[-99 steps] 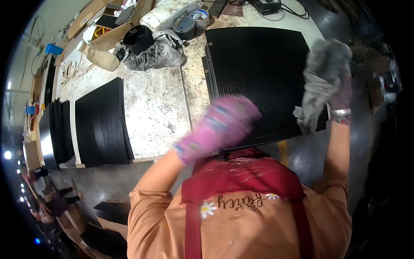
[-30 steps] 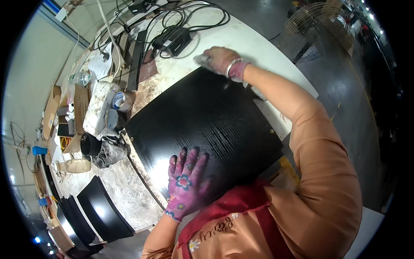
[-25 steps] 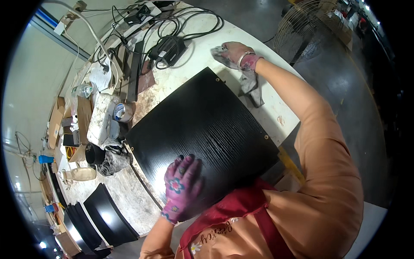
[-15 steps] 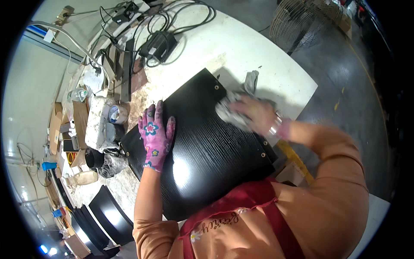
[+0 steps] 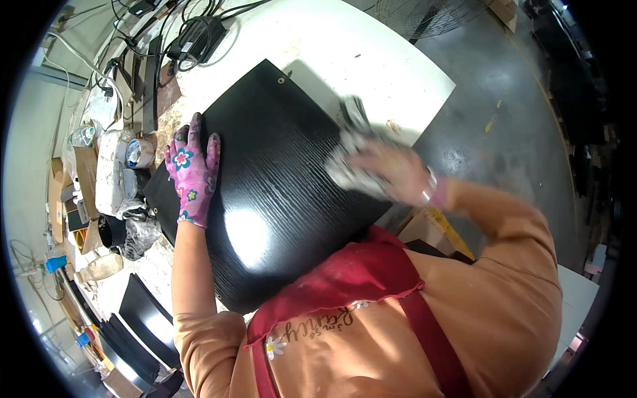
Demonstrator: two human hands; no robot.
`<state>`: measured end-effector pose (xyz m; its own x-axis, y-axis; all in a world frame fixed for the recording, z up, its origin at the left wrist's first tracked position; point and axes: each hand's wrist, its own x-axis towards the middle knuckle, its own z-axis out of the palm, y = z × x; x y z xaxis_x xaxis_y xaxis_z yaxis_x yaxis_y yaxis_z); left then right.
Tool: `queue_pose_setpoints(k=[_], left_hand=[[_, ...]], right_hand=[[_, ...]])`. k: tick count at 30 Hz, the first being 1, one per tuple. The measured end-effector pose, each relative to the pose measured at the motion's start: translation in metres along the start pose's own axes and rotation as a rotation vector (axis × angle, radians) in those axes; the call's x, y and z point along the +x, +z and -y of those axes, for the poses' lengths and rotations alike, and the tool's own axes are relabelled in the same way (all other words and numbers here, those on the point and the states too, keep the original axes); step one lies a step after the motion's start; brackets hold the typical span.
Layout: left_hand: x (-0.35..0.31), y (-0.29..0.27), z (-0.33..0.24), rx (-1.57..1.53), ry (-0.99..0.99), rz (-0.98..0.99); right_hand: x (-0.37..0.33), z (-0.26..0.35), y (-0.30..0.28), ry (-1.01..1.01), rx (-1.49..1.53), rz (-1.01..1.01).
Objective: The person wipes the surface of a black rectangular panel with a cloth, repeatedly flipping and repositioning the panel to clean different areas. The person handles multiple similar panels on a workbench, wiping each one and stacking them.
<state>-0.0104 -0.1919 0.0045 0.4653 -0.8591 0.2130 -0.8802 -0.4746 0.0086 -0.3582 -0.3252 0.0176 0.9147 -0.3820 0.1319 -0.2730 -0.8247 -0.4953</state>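
Note:
A glossy black panel (image 5: 279, 152) with fine ridges and metal eyelets near its corners lies on the white worktable, its near edge at my red apron. Spread flat on the panel's left side is my left hand (image 5: 190, 174), in a pink flowered glove, with the fingers pointing away from me. My right hand (image 5: 391, 169), bare and blurred by motion, presses on a crumpled grey-white cloth (image 5: 352, 166) at the panel's right edge. One end of the cloth sticks up beyond the fingers. Part of the right hand's grip is hidden.
Black cables and a power adapter (image 5: 197, 41) lie at the far left of the table. Along the left stand a tape roll (image 5: 139, 153), a plastic-wrapped bundle (image 5: 111, 172) and a black cup (image 5: 111, 230). Curved black panels (image 5: 146, 318) stack at lower left; a wire fan (image 5: 424, 16) stands beyond.
My view has shifted, so the panel and table appear further left and higher. My right hand and the cloth now sit nearer the panel's right edge. My left hand stays flat on the panel.

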Motion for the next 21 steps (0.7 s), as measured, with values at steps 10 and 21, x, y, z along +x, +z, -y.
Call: queue_pose_setpoints(k=[10, 21], left_hand=[[-0.002, 0.012, 0.009, -0.034, 0.006, 0.007], [-0.037, -0.002, 0.070, -0.279, 0.409, -0.255]], right_hand=[[0.080, -0.011, 0.024, 0.170, 0.117, -0.059], [-0.148, 0.074, 0.003, 0.232, 0.168, -0.349]])
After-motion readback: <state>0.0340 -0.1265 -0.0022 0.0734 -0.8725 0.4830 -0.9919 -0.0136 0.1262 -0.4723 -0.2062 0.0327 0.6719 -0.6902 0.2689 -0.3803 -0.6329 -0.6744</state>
